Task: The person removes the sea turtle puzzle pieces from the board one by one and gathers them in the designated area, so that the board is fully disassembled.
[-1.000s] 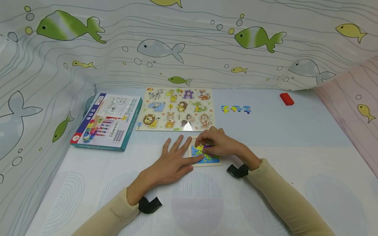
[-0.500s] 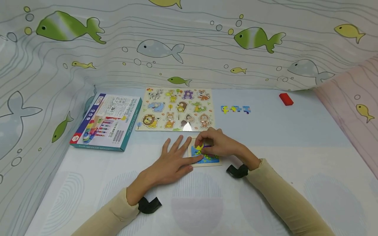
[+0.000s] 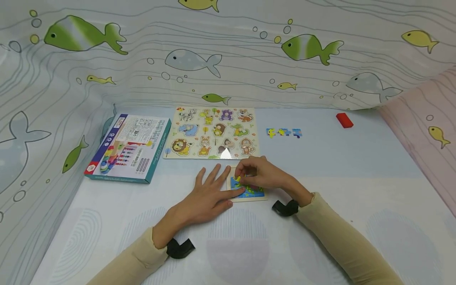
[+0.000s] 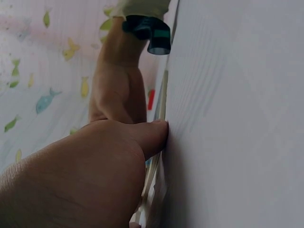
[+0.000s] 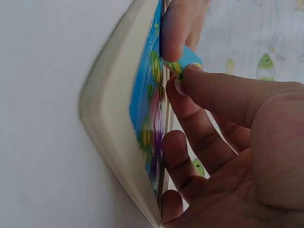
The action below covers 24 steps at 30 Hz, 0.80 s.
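Observation:
My left hand (image 3: 204, 198) lies flat with its fingers spread, the index finger reaching across the small jigsaw puzzle's wooden tray (image 3: 254, 200). In the left wrist view, the thumb (image 4: 154, 135) is by the tray's edge. Over the puzzle's upper part, my right hand (image 3: 263, 174) pinches a jigsaw piece (image 5: 185, 58), blue with yellow and green, between thumb and index finger. The right wrist view has that piece tilted up at the picture surface (image 5: 142, 99), while the other fingers curl along the tray's far side. My right hand hides much of the puzzle in the head view.
Beyond the hands lies an animal puzzle board (image 3: 213, 152). To its left is a boxed toy (image 3: 128, 148). Several loose jigsaw pieces (image 3: 284, 132) lie in a row right of the board, and a red block (image 3: 344, 120) sits farther right. A fish-print cloth (image 3: 249, 79) rises behind.
My right hand shifts slightly, its thumb moving a little up and left over the puzzle and covering a purple part seen before. The left hand stays in place.

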Motion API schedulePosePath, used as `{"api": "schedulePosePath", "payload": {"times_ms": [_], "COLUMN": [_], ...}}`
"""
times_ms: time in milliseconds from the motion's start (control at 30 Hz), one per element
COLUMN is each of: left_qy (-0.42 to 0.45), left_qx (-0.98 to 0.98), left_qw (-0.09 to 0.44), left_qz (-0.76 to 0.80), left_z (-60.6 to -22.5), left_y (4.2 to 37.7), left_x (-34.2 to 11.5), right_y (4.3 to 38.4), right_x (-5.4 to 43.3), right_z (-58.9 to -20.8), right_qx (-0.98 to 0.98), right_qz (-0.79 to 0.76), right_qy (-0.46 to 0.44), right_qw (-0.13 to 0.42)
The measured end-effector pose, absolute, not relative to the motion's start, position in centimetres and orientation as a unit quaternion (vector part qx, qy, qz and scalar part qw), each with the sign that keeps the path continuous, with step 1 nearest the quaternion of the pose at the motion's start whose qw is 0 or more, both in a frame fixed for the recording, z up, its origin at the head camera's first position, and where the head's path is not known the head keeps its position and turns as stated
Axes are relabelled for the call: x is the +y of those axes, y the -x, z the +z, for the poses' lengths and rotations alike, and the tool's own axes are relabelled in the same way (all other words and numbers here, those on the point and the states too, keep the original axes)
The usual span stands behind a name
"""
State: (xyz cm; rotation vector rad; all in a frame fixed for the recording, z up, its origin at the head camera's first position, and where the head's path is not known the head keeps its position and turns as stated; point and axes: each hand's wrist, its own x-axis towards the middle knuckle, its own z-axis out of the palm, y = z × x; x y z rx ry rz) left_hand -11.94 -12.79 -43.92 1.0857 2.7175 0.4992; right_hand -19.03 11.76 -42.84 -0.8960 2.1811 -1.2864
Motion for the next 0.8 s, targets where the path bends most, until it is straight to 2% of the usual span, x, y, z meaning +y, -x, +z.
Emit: {"api": "schedulePosePath", "payload": {"times_ms": [467,800], "left_qy": [-0.366,-0.362], "left_qx": [0.912,0.914], "left_qw": [0.083,0.087], "left_qz": [0.166,0.164], "left_z": [-43.9,-43.8], "left_y": [11.9,11.8], "left_x": [-12.8,-12.8], "right_y": [19.6,20.8], "right_x": [12.2,14.2], "right_z": [-43.0,-42.6], "right_qx": [0.802,0.829], "right_qz": [-0.492,-0.485], "right_qy": [0.288,0.264], "right_qw": [0.179,0.095]}}
